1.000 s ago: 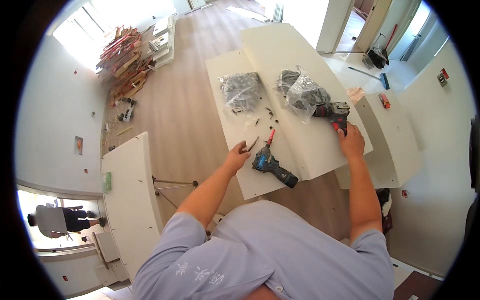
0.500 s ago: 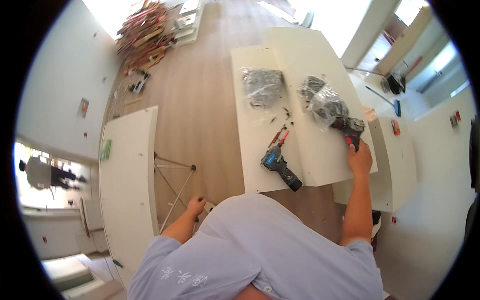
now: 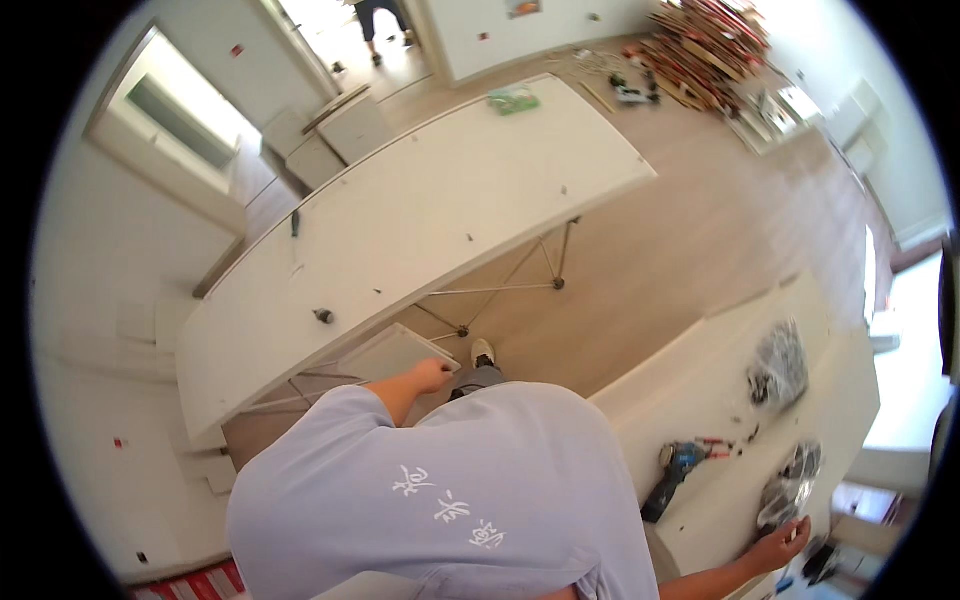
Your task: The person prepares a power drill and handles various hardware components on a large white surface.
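Observation:
My left hand hangs low beside a white panel, with nothing visible in its loosely bent fingers. Out to the right, my right hand is at the near edge of a long white board, fingers partly apart. Close to it lies a clear plastic bag of dark parts; a second such bag is farther along. A blue and black cordless driver rests on the board, its bit pointing toward small red-handled pieces. I cannot make out the black and red drill.
A long white tabletop on thin metal legs spans the left, bearing a green packet, a screwdriver and a small dark fitting. Scrap wood is heaped at the far right. Another person stands in a doorway.
My view has swung left, bringing the long tabletop to the middle. My right hand has come away from the black and red drill, which was in its fingers before.

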`<state>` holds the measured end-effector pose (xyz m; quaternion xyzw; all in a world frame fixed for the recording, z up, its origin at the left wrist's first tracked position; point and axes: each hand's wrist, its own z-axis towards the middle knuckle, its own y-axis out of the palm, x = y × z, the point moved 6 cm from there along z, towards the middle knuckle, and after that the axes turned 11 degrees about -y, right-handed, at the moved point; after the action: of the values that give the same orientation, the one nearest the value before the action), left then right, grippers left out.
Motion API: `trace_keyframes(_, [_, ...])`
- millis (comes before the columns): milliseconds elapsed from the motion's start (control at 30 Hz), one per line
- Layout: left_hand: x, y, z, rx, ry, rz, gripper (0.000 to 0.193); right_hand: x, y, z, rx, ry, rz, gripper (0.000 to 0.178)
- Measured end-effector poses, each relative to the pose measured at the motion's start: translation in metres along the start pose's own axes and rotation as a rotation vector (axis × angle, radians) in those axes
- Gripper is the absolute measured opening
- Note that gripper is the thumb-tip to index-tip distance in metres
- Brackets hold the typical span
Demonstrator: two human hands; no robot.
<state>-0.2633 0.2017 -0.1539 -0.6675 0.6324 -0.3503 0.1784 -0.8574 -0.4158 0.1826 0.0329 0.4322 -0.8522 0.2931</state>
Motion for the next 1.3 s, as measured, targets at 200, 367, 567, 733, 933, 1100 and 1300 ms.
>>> trace_keyframes(200, [0.077,-0.086,0.013,0.188,0.385,-0.130,0.033,-0.175,0.103,-0.003,-0.345,-0.269,0.213,0.031])
trace_keyframes(367, [0.013,-0.206,0.048,0.504,0.257,-0.343,0.026,-0.293,0.172,-0.067,-0.640,-0.233,0.370,0.031])
trace_keyframes(567, [-0.211,-0.262,0.062,0.985,-0.698,-0.207,0.073,-0.400,0.208,-0.137,-0.946,-0.399,0.365,0.027])
trace_keyframes(733, [-0.290,-0.216,0.035,0.563,-1.140,-0.670,0.073,-0.451,0.223,-0.140,-1.024,-0.347,0.313,0.029])
trace_keyframes(933, [-0.288,-0.285,0.100,0.825,-0.696,-0.686,0.044,-0.484,0.229,-0.155,-1.117,-0.265,0.249,0.031])
trace_keyframes(1100, [-0.360,-0.413,0.175,0.879,-0.776,-0.555,0.036,-0.494,0.231,-0.158,-1.201,-0.265,0.171,0.031])
trace_keyframes(1300, [-0.392,-0.477,0.207,0.814,-0.983,-0.446,0.043,-0.469,0.217,-0.164,-1.240,-0.138,0.105,0.034])
